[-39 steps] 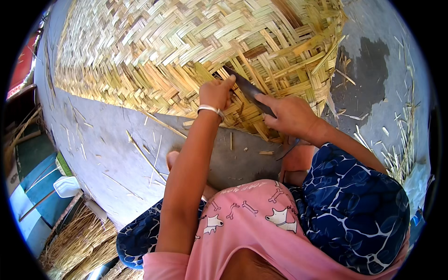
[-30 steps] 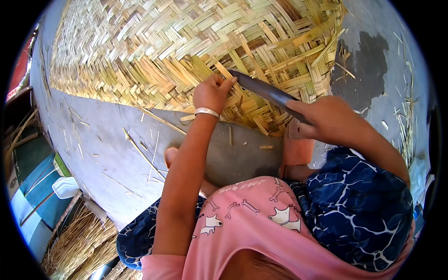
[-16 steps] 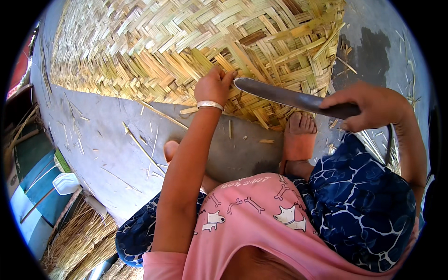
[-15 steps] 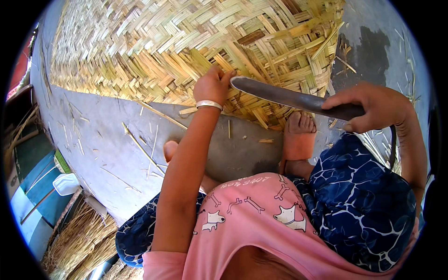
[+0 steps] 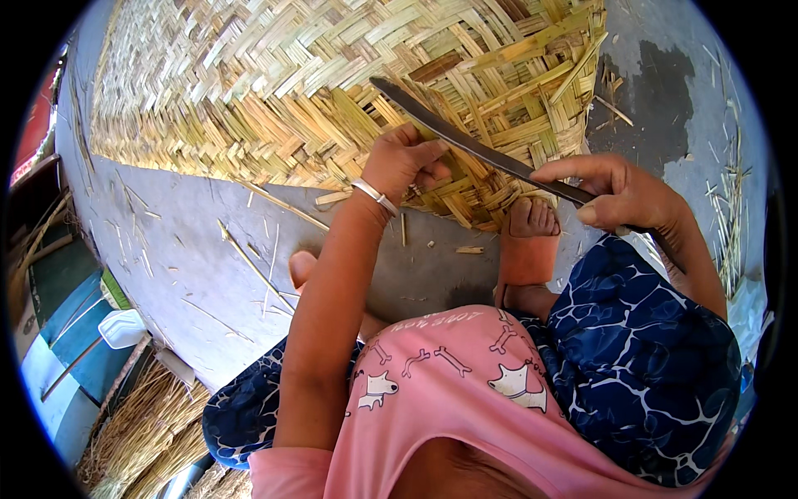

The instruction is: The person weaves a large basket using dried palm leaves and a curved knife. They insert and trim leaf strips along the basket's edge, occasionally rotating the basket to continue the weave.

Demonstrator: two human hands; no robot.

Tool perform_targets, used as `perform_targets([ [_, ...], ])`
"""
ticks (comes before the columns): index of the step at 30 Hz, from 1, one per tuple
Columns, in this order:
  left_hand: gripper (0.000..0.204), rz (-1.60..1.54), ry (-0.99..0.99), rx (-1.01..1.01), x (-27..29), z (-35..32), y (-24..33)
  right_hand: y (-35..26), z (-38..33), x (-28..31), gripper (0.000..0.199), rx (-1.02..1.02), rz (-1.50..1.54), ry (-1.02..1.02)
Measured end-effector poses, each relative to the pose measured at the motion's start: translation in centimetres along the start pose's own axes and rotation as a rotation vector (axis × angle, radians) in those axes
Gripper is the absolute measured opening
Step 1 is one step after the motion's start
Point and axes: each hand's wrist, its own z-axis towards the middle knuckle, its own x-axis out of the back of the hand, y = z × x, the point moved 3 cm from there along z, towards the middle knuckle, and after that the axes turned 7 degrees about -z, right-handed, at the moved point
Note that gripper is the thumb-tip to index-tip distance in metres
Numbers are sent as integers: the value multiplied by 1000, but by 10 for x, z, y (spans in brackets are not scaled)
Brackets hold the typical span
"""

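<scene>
In my right hand (image 5: pixel 619 193) is a long, dark, slightly curved knife (image 5: pixel 478 148), gripped near its lower end. Its blade slants up and left across a woven mat (image 5: pixel 307 66) of pale and yellow-green flat strips, with the tip over the weave. My left hand (image 5: pixel 407 158), a light bangle at its wrist, is at the mat's near edge just below the blade. Its thumb and fingers are bent together; what they pinch, perhaps a strip end, is hidden. Loose strip ends stick out around it.
My foot in an orange sandal (image 5: pixel 529 249) stands against the mat's near corner. Cut strips lie scattered over the grey floor (image 5: pixel 191 241). At the lower left are a straw bundle (image 5: pixel 150 416) and a white plastic container (image 5: pixel 121 328). A dark wet patch (image 5: pixel 657 91) marks the floor at right.
The knife has swung so its tip points further up and left over the mat, its blade now edge-on. My right hand has moved left; my left hand has shifted slightly right and down.
</scene>
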Motion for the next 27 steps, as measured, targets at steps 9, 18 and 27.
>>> perform_targets([
  [9,17,9,279,-316,-13,1,-25,2,2,-23,51,-1,-50,-32],
  [18,18,-23,338,-333,-3,19,-44,18,34,-11,53,-69,-391,155],
  [27,22,-182,380,-356,3,5,-32,19,65,-19,53,59,-816,312],
])
